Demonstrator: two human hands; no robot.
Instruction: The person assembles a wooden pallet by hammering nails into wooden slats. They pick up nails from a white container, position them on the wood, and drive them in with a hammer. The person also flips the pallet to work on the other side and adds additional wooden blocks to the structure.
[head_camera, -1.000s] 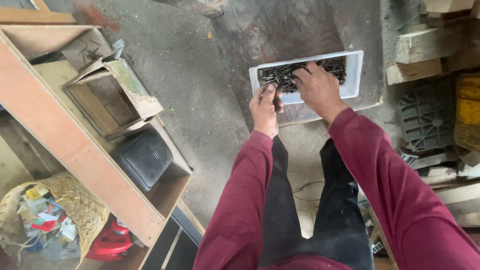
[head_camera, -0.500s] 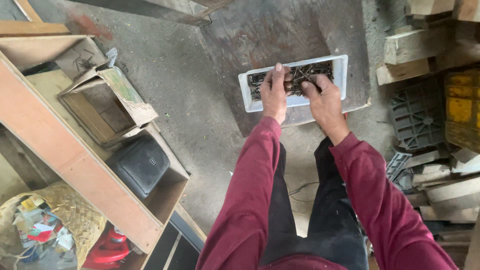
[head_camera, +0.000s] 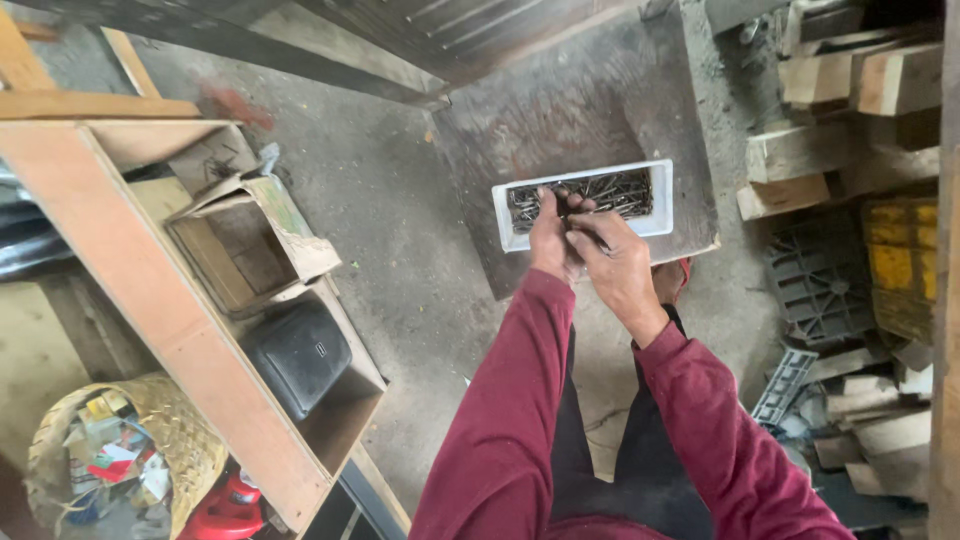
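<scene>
A white rectangular tray (head_camera: 660, 195) full of dark nails sits on a grey board (head_camera: 560, 120) on the floor. My left hand (head_camera: 550, 235) hovers over the tray's near edge, fingers closed around a few nails. My right hand (head_camera: 615, 265) is just beside it, touching it, fingers pinched on nails that stick out toward the tray. Both arms wear dark red sleeves. How many nails each hand holds is hidden by the fingers.
A wooden shelf unit (head_camera: 130, 290) lies at left with an open cardboard box (head_camera: 245, 235) and a black speaker (head_camera: 300, 350) in it. A woven basket (head_camera: 130, 450) of scraps stands at lower left. Wood offcuts (head_camera: 850, 110) and plastic grids (head_camera: 820, 285) pile at right.
My hands have drawn together at the tray's near edge and closed on nails; before, they were spread apart inside the tray. The view has shifted slightly.
</scene>
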